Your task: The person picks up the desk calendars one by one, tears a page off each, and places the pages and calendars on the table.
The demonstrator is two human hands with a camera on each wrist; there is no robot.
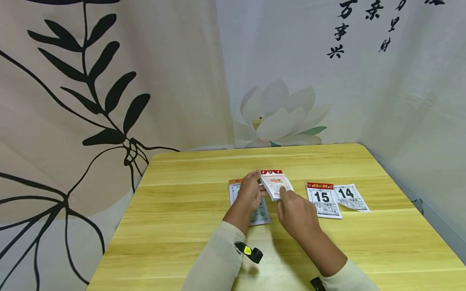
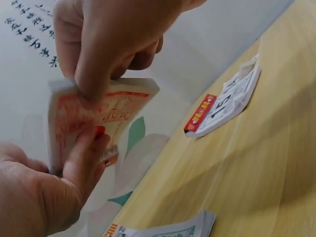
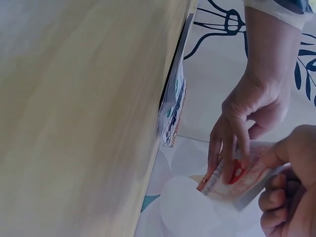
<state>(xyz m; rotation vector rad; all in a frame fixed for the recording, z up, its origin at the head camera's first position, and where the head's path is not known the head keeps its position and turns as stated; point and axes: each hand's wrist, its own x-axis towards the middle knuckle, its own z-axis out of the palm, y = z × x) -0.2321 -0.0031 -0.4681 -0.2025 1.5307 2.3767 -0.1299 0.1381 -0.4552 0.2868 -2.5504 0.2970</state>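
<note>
Above the table, a tear-off calendar (image 1: 274,182) with a red top band is held up between both hands. My left hand (image 1: 249,192) grips it at its left side, the thumb lying across the printed page in the left wrist view. At the pad's lower edge my right hand (image 1: 299,214) pinches the pages between thumb and curled fingers. Beneath the left hand and forearm lies a second calendar (image 1: 261,215), partly covered. To the right, a calendar reading 15 (image 1: 323,201) lies flat, with a loose sheet reading 14 (image 1: 350,197) touching its right side.
The wooden table (image 1: 174,226) has rounded far corners. Behind it hangs a cloth backdrop (image 1: 182,81) printed with black leaves, a lotus and Chinese characters. A black wrist strap (image 1: 249,251) sits on the left sleeve.
</note>
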